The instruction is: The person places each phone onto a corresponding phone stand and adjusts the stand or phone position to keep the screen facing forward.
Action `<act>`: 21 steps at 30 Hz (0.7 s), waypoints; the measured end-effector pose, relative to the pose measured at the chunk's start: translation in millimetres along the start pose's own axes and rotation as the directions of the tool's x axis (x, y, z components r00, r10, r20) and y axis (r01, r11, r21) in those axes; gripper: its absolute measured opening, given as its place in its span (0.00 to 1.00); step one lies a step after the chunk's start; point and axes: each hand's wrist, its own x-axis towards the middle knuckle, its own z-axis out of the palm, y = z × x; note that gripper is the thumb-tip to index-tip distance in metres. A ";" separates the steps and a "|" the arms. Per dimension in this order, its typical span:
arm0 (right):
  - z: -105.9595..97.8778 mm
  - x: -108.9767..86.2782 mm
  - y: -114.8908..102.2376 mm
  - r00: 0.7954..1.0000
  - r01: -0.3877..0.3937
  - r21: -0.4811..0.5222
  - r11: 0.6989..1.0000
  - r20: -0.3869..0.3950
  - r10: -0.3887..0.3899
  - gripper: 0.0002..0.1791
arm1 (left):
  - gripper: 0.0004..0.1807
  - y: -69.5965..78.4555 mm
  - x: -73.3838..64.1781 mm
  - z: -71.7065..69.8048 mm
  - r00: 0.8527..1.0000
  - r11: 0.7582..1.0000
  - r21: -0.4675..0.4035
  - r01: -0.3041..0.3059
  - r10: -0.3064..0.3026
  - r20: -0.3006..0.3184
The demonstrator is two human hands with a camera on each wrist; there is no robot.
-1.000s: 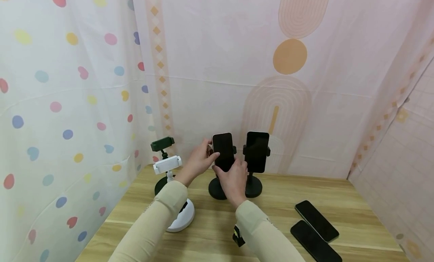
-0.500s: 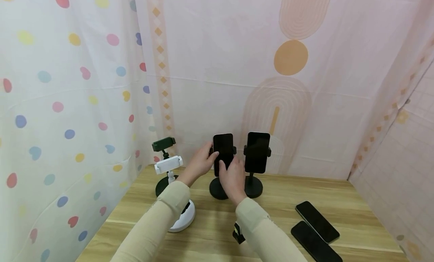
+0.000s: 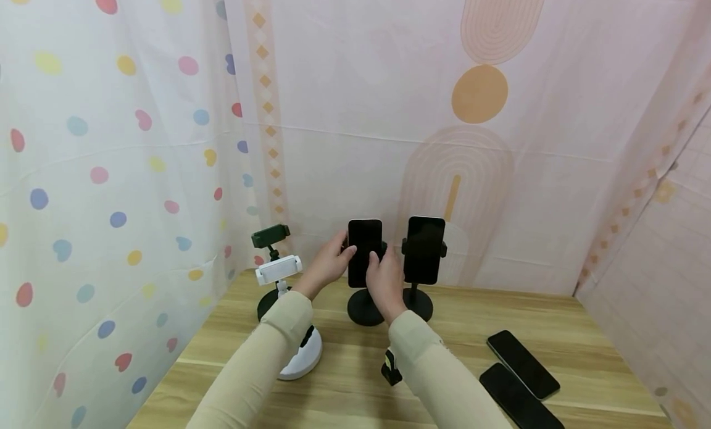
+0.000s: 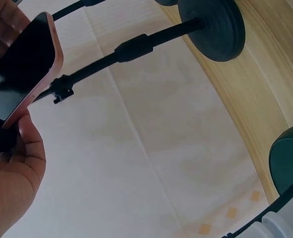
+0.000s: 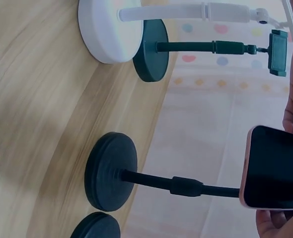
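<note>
A smartphone [image 3: 364, 256] with a black screen and pinkish edge stands upright in a black phone stand [image 3: 365, 308]. My left hand [image 3: 329, 261] pinches its left side, thumb at the front edge and fingers behind. In the left wrist view, that hand's fingers also wrap the black clamp [image 4: 3, 138] at the phone's side. My right hand [image 3: 387, 282] holds the phone's right side, thumb over the lower front; its fingers are partly hidden. In the right wrist view, the phone [image 5: 278, 168] sits above the stand's pole [image 5: 186, 186].
Close on the right, another black stand [image 3: 418, 302] holds a second phone [image 3: 424, 250]. To the left are a white stand [image 3: 279, 270] and a dark green stand [image 3: 270, 236]. Two more phones [image 3: 523, 363] lie on the wooden table [image 3: 455, 367] at right. Patterned curtains [image 3: 355, 108] hang behind.
The held phone has gone from slightly tilted to upright. My right hand has shifted right along it, its thumb now higher on the screen. The left hand keeps its hold.
</note>
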 end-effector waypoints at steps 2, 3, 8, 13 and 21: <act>-0.2 1.1 0.4 1.000 -0.014 0.008 1.000 -0.007 0.014 0.27 | 0.17 -0.7 0.2 -0.2 1.000 1.000 -0.015 0.000 0.000 -0.003; -0.2 1.6 0.6 1.000 -0.018 0.011 1.000 -0.011 0.018 0.27 | 0.17 -1.1 0.4 0.1 1.000 1.000 -0.024 0.004 -0.004 -0.005; -1.7 3.7 0.7 0.999 -0.047 0.030 0.998 -0.016 0.047 0.24 | 0.18 -2.2 1.1 5.2 0.999 0.997 -0.072 0.038 -0.040 -0.031; -3.8 4.7 1.3 0.997 -0.074 0.030 0.997 -0.016 0.075 0.24 | 0.17 -0.2 0.8 11.2 0.996 0.997 -0.065 0.042 -0.046 -0.073; -5.6 3.7 2.8 0.999 -0.049 0.038 0.998 -0.021 0.050 0.21 | 0.15 -1.5 -0.4 14.8 0.993 0.997 -0.050 0.056 -0.061 -0.103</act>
